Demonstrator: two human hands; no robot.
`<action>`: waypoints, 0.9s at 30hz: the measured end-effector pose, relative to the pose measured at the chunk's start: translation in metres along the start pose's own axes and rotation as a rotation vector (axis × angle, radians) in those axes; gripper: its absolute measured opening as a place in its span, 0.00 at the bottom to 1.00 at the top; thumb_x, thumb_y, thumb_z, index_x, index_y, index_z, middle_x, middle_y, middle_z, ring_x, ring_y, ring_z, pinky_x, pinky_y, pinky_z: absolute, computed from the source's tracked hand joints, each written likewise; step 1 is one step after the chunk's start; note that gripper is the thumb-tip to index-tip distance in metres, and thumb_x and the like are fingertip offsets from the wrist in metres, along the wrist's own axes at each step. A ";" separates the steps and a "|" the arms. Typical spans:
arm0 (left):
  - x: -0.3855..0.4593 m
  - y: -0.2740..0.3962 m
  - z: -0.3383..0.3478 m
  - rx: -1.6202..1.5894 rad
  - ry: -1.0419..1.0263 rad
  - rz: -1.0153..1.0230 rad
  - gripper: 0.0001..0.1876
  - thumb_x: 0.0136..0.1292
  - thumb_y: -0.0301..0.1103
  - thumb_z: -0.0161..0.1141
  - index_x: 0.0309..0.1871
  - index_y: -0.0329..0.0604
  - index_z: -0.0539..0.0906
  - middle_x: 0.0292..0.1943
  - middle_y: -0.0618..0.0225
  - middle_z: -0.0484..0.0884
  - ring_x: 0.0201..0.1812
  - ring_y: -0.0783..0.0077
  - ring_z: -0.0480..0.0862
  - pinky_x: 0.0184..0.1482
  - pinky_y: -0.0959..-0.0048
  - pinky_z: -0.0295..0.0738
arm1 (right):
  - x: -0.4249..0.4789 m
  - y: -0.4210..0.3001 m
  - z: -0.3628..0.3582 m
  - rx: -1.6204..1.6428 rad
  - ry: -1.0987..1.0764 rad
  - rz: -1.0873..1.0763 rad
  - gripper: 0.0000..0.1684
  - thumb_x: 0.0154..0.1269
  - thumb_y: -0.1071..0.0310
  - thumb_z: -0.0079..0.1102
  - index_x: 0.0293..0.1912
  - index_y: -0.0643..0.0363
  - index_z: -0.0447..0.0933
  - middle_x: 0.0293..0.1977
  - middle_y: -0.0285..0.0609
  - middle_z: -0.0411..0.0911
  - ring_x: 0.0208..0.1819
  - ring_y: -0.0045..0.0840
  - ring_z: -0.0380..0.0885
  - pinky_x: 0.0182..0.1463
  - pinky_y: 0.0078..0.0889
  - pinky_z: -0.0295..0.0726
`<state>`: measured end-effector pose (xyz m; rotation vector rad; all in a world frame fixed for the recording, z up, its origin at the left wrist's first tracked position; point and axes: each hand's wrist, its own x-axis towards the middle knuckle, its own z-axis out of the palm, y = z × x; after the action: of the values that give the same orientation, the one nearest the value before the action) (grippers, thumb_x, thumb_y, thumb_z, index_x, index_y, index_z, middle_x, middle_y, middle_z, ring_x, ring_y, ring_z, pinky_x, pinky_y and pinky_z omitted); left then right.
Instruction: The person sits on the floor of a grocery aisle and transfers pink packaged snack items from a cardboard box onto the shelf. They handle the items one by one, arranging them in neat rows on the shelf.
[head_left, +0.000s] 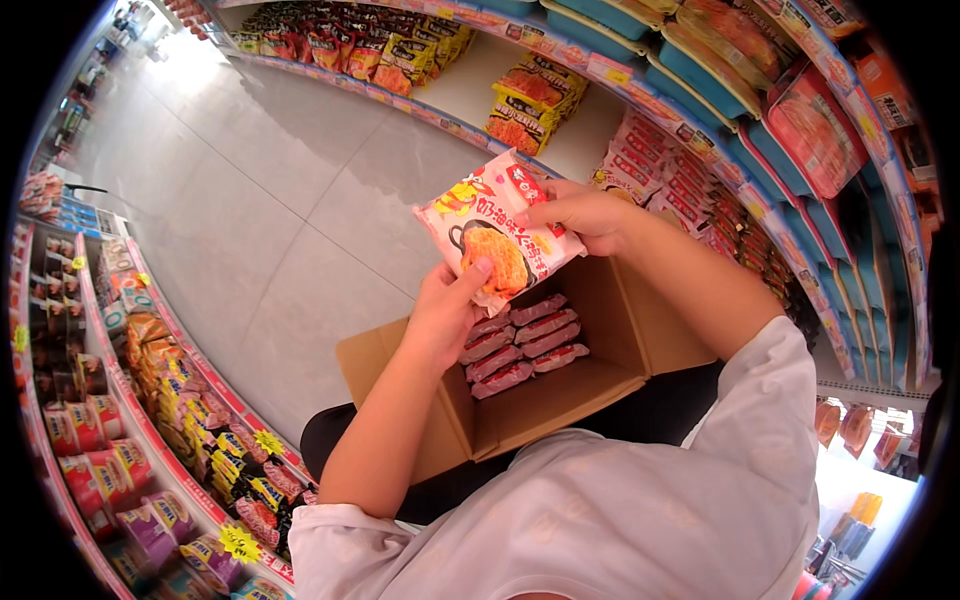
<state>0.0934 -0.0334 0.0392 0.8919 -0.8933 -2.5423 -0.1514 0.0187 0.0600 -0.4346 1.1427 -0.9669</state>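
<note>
A pink packet of instant noodles (499, 229), printed with a pan of noodles, is held between both hands above an open cardboard box (555, 420). My left hand (450, 315) grips its lower left corner, thumb on the front. At the upper right edge, my right hand (589, 217) has its thumb across the face and its fingers behind. Below, inside the box, several similar pink packets (517, 352) stand on edge in two rows. The front part of the box shows bare cardboard, and its flaps are spread outward.
On the right, a shelf's bottom level carries yellow noodle packets (536, 105) and pink packets (637, 157), with blue-sided trays (720, 75) above. Left, another shelf holds bagged noodles (195, 405) and cup noodles (112, 472). Grey tiled floor (277, 187) lies between them.
</note>
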 end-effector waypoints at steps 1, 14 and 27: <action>0.001 0.001 -0.001 0.012 0.002 0.009 0.22 0.77 0.39 0.64 0.66 0.37 0.75 0.57 0.59 0.86 0.52 0.67 0.88 0.51 0.64 0.87 | 0.005 0.002 -0.004 0.027 0.008 0.003 0.30 0.66 0.73 0.70 0.66 0.64 0.73 0.57 0.50 0.84 0.56 0.32 0.87 0.61 0.41 0.88; -0.001 -0.007 -0.004 1.918 0.027 0.455 0.33 0.63 0.42 0.72 0.68 0.41 0.75 0.53 0.56 0.82 0.57 0.51 0.83 0.61 0.55 0.76 | 0.062 -0.020 -0.137 -0.341 0.726 -0.040 0.28 0.58 0.76 0.71 0.58 0.72 0.76 0.49 0.55 0.84 0.47 0.38 0.89 0.46 0.44 0.91; -0.002 0.004 -0.018 1.913 0.072 0.256 0.32 0.62 0.31 0.71 0.70 0.43 0.74 0.56 0.57 0.82 0.61 0.54 0.82 0.62 0.55 0.76 | 0.147 -0.030 -0.325 -0.159 0.904 -0.046 0.26 0.57 0.70 0.70 0.54 0.68 0.75 0.43 0.52 0.84 0.37 0.41 0.88 0.36 0.48 0.89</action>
<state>0.1067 -0.0438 0.0320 0.9580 -3.0332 -0.7329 -0.4443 -0.0627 -0.1279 -0.1310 2.0384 -1.1509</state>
